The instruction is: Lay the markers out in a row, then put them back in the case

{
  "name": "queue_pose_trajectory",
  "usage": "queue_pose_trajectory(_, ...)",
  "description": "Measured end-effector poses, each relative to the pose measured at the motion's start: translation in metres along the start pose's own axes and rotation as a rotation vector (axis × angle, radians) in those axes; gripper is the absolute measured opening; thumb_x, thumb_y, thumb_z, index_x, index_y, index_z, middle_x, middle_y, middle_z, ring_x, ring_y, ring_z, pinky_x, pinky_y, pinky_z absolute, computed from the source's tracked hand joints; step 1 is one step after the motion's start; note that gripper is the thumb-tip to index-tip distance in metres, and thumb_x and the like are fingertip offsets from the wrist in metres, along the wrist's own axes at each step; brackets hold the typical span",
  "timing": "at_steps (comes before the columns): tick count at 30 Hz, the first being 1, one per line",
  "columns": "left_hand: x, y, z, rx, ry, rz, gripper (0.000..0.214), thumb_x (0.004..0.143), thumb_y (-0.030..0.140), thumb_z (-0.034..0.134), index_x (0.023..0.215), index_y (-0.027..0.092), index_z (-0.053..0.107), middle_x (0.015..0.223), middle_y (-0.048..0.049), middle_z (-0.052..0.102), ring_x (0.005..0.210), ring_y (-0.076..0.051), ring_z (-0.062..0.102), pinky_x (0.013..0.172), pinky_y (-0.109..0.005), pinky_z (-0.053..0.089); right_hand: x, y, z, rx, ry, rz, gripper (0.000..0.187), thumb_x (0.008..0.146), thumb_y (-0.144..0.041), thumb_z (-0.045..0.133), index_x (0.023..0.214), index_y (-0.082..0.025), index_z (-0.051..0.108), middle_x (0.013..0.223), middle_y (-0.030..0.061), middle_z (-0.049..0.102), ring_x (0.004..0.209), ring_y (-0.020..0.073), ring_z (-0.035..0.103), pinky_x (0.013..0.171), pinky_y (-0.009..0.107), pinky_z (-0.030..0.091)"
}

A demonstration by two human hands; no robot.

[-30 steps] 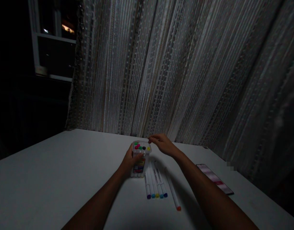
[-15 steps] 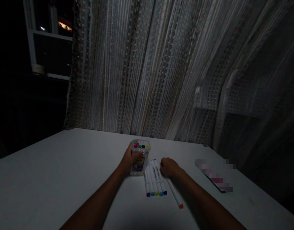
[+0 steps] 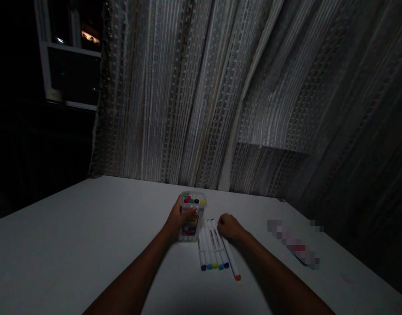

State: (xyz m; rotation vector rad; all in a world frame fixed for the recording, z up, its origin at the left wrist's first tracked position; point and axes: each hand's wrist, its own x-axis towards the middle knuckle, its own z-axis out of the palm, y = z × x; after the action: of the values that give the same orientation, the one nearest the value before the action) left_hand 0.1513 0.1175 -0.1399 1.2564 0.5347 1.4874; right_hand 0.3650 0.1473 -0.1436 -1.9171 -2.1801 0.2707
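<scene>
My left hand (image 3: 178,218) is wrapped round a clear plastic marker case (image 3: 193,210) that stands upright on the table; green, pink, red, black and yellow marker ends show at its top. Just right of the case, several white markers (image 3: 214,249) lie side by side, with purple, blue and yellow ends toward me. My right hand (image 3: 230,226) is closed over the far end of a white marker with an orange end (image 3: 232,261), which lies slanted beside the row. The fingertips of that hand are hidden from me.
The white table (image 3: 89,245) extends to both sides. A flat object, blurred out by pixel blocks (image 3: 292,243), lies at the right. Behind the table hangs a striped, patterned curtain (image 3: 174,96), with a dark window (image 3: 72,65) at the left.
The near end of the orange-ended marker has swung left, closer to the row of markers. My left hand and the case have stayed in place.
</scene>
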Motion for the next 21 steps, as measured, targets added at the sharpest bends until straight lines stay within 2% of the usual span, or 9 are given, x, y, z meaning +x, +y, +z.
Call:
queue_pose_trajectory(4,-0.001,0.001,-0.001,0.015,-0.003,0.007,0.054,0.068,0.04,0.072,0.111,0.02,0.046,0.093,-0.0049,0.067,0.078,-0.02,0.066,0.067,-0.03,0.053,0.002,-0.005,-0.019,0.198,0.017,-0.046,0.015,0.071,-0.008,0.046,0.067,-0.012,0.06,0.056,0.001,0.057,0.056,0.0119,0.054,0.054,0.021,0.036)
queue_pose_trajectory(7,-0.001,0.001,-0.003,0.026,-0.002,0.009,0.054,0.067,0.041,0.073,0.109,0.02,0.047,0.093,-0.0049,0.067,0.078,-0.019,0.066,0.068,-0.031,0.053,0.002,-0.011,-0.051,0.396,0.031,-0.13,0.017,0.073,-0.013,0.044,0.059,-0.014,0.053,0.045,-0.004,0.045,0.044,0.0097,0.044,0.049,0.021,0.034)
queue_pose_trajectory(9,-0.001,0.001,-0.002,0.019,0.003,0.005,0.053,0.067,0.042,0.074,0.108,0.02,0.048,0.092,-0.0045,0.067,0.077,-0.019,0.066,0.067,-0.031,0.053,0.001,-0.015,-0.079,0.51,0.068,-0.198,0.014,0.073,-0.017,0.045,0.061,-0.015,0.052,0.045,-0.0046,0.044,0.042,0.0092,0.041,0.047,0.021,0.034)
queue_pose_trajectory(11,-0.001,0.0,0.001,0.015,0.011,0.004,0.053,0.066,0.041,0.074,0.107,0.02,0.049,0.091,-0.0041,0.067,0.075,-0.019,0.066,0.067,-0.03,0.052,-0.002,-0.019,-0.109,0.581,0.169,-0.272,0.009,0.071,-0.021,0.048,0.067,-0.015,0.054,0.049,-0.0046,0.046,0.045,0.0096,0.043,0.047,0.021,0.036)
queue_pose_trajectory(15,-0.001,-0.004,0.012,0.012,0.013,-0.007,0.051,0.067,0.04,0.073,0.108,0.021,0.049,0.091,-0.0037,0.067,0.077,-0.018,0.066,0.067,-0.03,0.053,-0.012,-0.034,-0.159,0.691,0.505,-0.467,0.016,0.07,-0.03,0.053,0.077,-0.016,0.054,0.058,-0.0032,0.05,0.05,0.0108,0.047,0.05,0.023,0.04)
queue_pose_trajectory(18,-0.001,-0.007,0.015,0.024,0.025,-0.012,0.052,0.067,0.039,0.073,0.109,0.021,0.048,0.09,-0.0036,0.067,0.073,-0.018,0.065,0.062,-0.029,0.053,-0.019,-0.056,-0.174,0.667,0.627,-0.595,0.017,0.074,-0.031,0.052,0.082,-0.016,0.054,0.065,-0.001,0.053,0.053,0.0112,0.049,0.052,0.024,0.041)
queue_pose_trajectory(21,0.0,-0.008,0.013,0.021,0.022,-0.007,0.054,0.067,0.038,0.072,0.112,0.022,0.047,0.09,-0.0026,0.066,0.072,-0.017,0.065,0.062,-0.028,0.053,-0.02,-0.081,-0.167,0.562,0.65,-0.652,0.012,0.077,-0.025,0.05,0.082,-0.016,0.055,0.067,0.0003,0.054,0.058,0.012,0.051,0.056,0.024,0.041)
